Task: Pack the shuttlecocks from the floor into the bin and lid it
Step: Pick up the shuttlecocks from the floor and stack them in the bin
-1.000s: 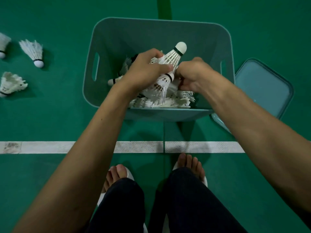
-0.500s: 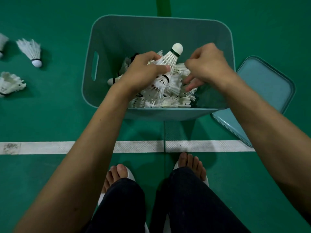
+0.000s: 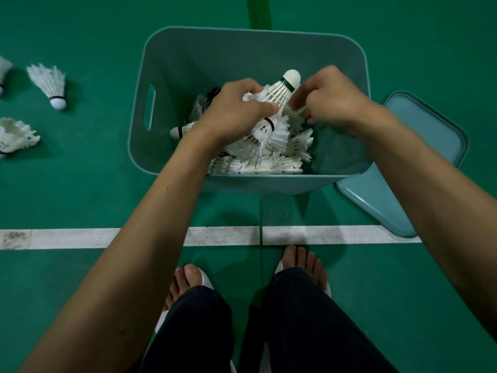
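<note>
Head view, the only one. Bin (image 3: pixel 161 49) stands open on green floor (image 3: pixel 80 197), with pile of shuttlecocks (image 3: pixel 269 162) heaped in its near half. Left hand (image 3: pixel 234 109) is curled round nested stack (image 3: pixel 279 92), held over the pile with cork end up and away. Right hand (image 3: pixel 330 98), low beside the stack a second ago, has risen to its top. Its fingers are curled and blurred against the feathers; grip or mere touch cannot be told. Likely tidying the stack before it goes in. Loose shuttlecocks (image 3: pixel 51 84) lie well left of the bin. The lid (image 3: pixel 419 135) lies flat just beside the bin's right wall. Packing unfinished; lidding not yet due.
</note>
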A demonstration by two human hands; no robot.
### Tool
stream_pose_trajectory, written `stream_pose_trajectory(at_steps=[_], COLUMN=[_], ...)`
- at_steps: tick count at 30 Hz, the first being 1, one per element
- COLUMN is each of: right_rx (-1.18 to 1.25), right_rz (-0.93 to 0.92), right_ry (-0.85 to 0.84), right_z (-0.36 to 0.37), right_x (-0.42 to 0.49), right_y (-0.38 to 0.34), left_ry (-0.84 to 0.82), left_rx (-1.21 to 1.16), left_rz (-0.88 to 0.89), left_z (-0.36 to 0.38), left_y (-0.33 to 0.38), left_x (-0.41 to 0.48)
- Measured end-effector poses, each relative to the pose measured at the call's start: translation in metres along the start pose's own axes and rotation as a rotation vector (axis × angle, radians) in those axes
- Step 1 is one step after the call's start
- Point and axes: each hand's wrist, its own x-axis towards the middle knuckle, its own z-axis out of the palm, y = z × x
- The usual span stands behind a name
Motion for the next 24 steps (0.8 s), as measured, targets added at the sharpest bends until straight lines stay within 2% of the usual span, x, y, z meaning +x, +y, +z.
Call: stream_pose_trajectory(at_steps=[6,9,14,16,21,24], right_rx=[0.294,0.358,0.377,0.464,0.848,0.959], right_rz=[0.049,0.081,0.116,0.135,0.282,0.302], right_ry=[-0.084,-0.102,0.061,0.095,-0.066,-0.165], right_z=[0.004,0.007,0.01,0.008,0.004,0.002], right_x=[-0.006,-0.01,-0.016,-0.02,-0.029,-0.032], right_y=[0.007,0.009,0.007,0.005,0.002,-0.001], left_ry=[0.004,0.004,-0.006,-0.001,0.026,-0.005], left_rx=[0.093,0.119,0.115,0.128,-0.085,-0.144], left_rz=[0.008,0.018,0.034,0.058,0.162,0.158], left_z=[0.01,0.012,0.011,0.01,0.011,0.016], left_y=[0.0,-0.001,-0.003,-0.002,0.009,0.013], left_x=[0.007,0.007,0.006,0.004,0.0,0.0])
